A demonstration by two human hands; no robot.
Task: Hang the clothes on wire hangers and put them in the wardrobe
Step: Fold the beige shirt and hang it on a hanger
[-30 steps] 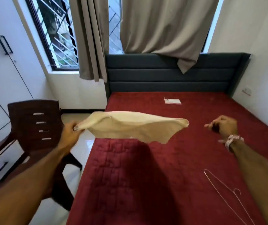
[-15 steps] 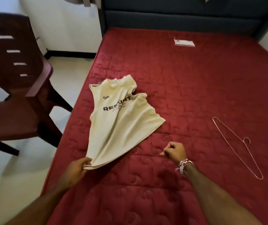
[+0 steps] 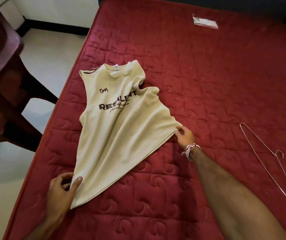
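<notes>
My left hand (image 3: 60,189) pinching hem of sleeveless shirt (image 3: 114,129) near left edge of bed (image 3: 208,84). My right hand (image 3: 184,135), empty fist moment ago, now pinching other hem corner. Shirt spread flat, print up. Wire hanger (image 3: 267,161) untouched toward right edge; probably next.

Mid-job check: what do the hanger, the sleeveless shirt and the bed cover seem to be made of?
Hanger: thin bare metal wire, pinkish sheen, twisted below the hook. Sleeveless shirt: soft matte knit, probably cotton; it drapes in loose folds. Bed cover: quilted red fabric, slight sheen, stitched swirls; fibre unclear.
</notes>
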